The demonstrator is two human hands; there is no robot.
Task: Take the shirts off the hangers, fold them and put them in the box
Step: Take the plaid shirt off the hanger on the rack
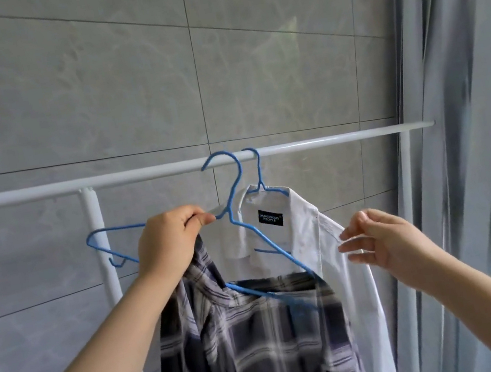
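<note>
Seen from the person's own head, two bare arms reach forward toward a white clothes rail that runs across the view in front of a grey tiled wall.

The left hand has its fingers curled and pinched around the shoulder wire of a blue hanger, close to the hanger's neck. The hook of this hanger sits at the rail, tilted to one side (whether it still bears on the rail cannot be told). A dark blue and white plaid shirt droops from this hanger; its collar is bunched under the left hand and its body hangs down to the bottom edge of the view, partly slipped off the wire.

Just behind it, a second blue hanger is hooked over the rail and carries a white shirt, whose open collar shows a small black label. The right hand is at the shoulder of the white shirt, fingers relaxed and slightly spread, their tips touching or just beside the fabric, gripping nothing.

An upright white post supports the rail on the left. Grey-blue curtains hang along the right side.
</note>
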